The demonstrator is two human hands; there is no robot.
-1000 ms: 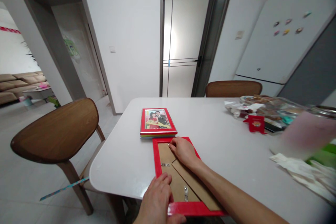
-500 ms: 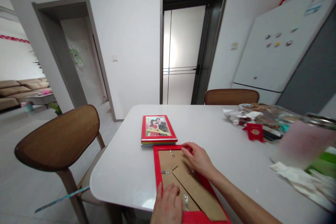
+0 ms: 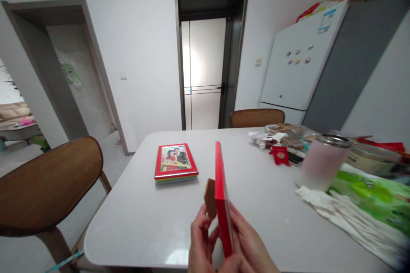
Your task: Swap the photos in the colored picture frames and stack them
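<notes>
Head view: a thin, red, rectangular picture frame (image 3: 219, 183) is upright, edge-on, grasped between the left hand (image 3: 200, 236), near its flat brown prop leg (image 3: 209, 196), and the right hand (image 3: 251, 239), against the opposite face. It is probably light and stiff, perhaps fragile in front; its rim seems the safest hold. Beyond the left hand, on the white table (image 3: 134, 217), lies a red-topped stack of frames (image 3: 176, 160).

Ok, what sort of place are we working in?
Probably a home's dining area: a white table with chairs at it, a fridge beyond, and part of a sofa at the far left.
</notes>
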